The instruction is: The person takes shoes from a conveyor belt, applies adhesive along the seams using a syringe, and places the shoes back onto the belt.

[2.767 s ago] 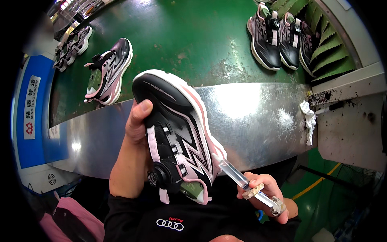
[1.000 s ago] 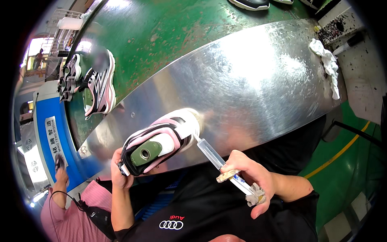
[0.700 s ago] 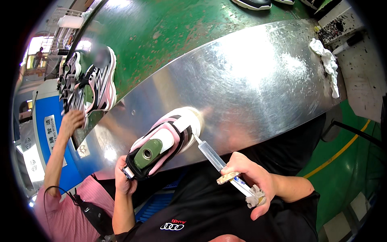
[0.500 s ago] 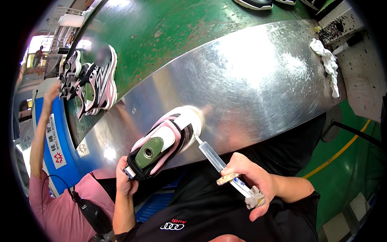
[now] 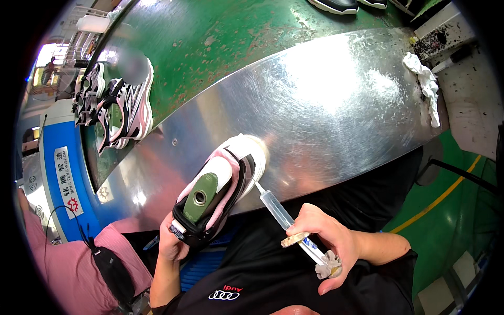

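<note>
A pink, white and black sneaker (image 5: 239,163) with a green insole panel inside lies tilted at the edge of the metal table. My left hand (image 5: 172,240) grips it by the heel. In my right hand (image 5: 328,236) is a clear syringe (image 5: 276,208), its barrel between the fingers and its plunger end wrapped in greyish material by the palm. The thin tip of the syringe meets the side of the sole, near the front; whether it touches or stands just off, I cannot tell.
The shiny metal table (image 5: 325,131) curves along a green conveyor surface (image 5: 210,47). Several similar sneakers (image 5: 128,110) stand at the left, black shoes (image 5: 336,5) at the far edge. A crumpled white cloth (image 5: 424,79) lies at the right. A person in a pink shirt (image 5: 110,257) sits at my left.
The sneaker has turned slightly in my left hand, its heel shifting right. The syringe tip stays by the sole. The co-worker's raised arm has gone from view; the sneakers at left moved slightly.
</note>
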Demonstrator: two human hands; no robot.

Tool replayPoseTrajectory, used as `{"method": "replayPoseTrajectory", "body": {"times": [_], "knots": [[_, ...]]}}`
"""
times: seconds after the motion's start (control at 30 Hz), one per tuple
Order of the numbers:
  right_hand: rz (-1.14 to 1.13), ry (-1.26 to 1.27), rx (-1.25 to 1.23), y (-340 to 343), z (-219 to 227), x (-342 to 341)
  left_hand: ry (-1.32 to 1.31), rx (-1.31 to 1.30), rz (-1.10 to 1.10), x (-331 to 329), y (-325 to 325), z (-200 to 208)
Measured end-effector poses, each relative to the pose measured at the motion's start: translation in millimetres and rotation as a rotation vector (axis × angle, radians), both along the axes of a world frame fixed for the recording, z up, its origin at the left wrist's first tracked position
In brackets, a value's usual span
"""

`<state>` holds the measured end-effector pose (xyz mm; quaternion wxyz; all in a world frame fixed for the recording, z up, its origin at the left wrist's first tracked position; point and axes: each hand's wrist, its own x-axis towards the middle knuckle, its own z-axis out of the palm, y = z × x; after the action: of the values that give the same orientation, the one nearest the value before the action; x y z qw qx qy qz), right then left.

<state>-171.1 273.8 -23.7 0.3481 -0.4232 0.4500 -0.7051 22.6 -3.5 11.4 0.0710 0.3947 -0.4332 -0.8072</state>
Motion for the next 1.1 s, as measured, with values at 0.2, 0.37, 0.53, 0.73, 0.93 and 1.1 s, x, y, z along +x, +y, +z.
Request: {"method": "replayPoseTrajectory", "body": {"times": [0.2,0.37,0.53,0.73,0.93,1.1], "knots": [[-0.012,-0.004,0.016,-1,7,3,0.093,0.178,-0.091,11,13,-8],[0.001,-0.068,0.039,0,21,1,0.121,0.334,-0.158,-6,37,-9],[0.086,-0.217,0.110,10,36,2,0.155,0.388,-0.225,-19,52,-18],[0.124,-0.318,0.145,26,67,-3,0.274,0.687,-0.251,-42,62,-24],[0.135,-0.075,0.225,48,100,-16,0.404,1.006,-0.354,-67,76,-36],[0.054,0.197,0.267,57,123,-20,0.449,1.080,-0.490,-95,91,-52]]}}
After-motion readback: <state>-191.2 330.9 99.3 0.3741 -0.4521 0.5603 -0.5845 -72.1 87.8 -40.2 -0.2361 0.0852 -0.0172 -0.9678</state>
